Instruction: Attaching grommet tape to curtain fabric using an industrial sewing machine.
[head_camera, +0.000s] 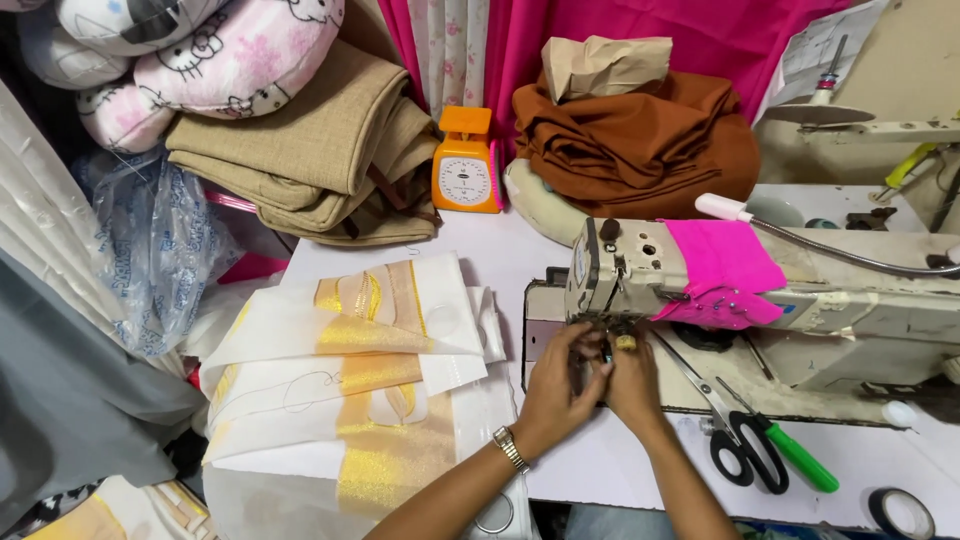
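Left hand (556, 385) and right hand (632, 380), fingertips pressed together at the needle area under the head of the sewing machine (640, 270); what they pinch cannot be told. A wristwatch (510, 447) sits on the left wrist, and black-handled scissors (740, 440) with a green-handled tool (795, 455) lie just right. White-and-gold fabric (350, 390) lies stacked near left; an orange scale (466, 165) and brown cloth (640, 140) stand far.
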